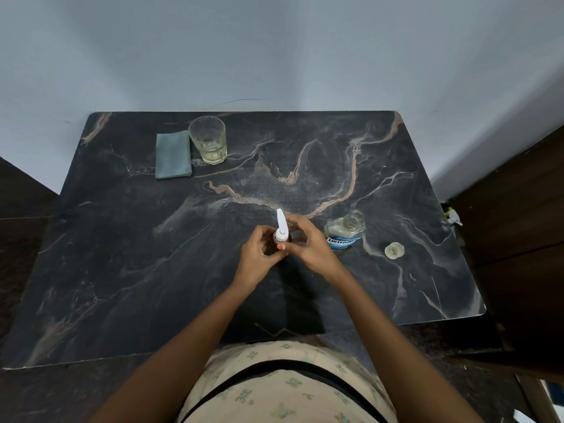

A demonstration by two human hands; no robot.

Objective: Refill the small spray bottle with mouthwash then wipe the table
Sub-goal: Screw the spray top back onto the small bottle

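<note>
The small spray bottle (pixel 281 230), brown with a white nozzle pointing up and away, stands at the middle of the dark marble table (pixel 152 254). My left hand (pixel 259 254) wraps its body from the left. My right hand (pixel 308 242) pinches the white spray top from the right. Just right of my hands stands the mouthwash bottle (pixel 346 232), clear with a blue label, its neck uncapped. Its clear cap (pixel 394 250) lies on the table further right. A folded grey-green cloth (pixel 173 154) lies at the back left.
A drinking glass (pixel 209 140) with a little pale liquid stands right beside the cloth. Dark wooden furniture (pixel 518 224) borders the table's right side. A pale wall runs behind the table's far edge.
</note>
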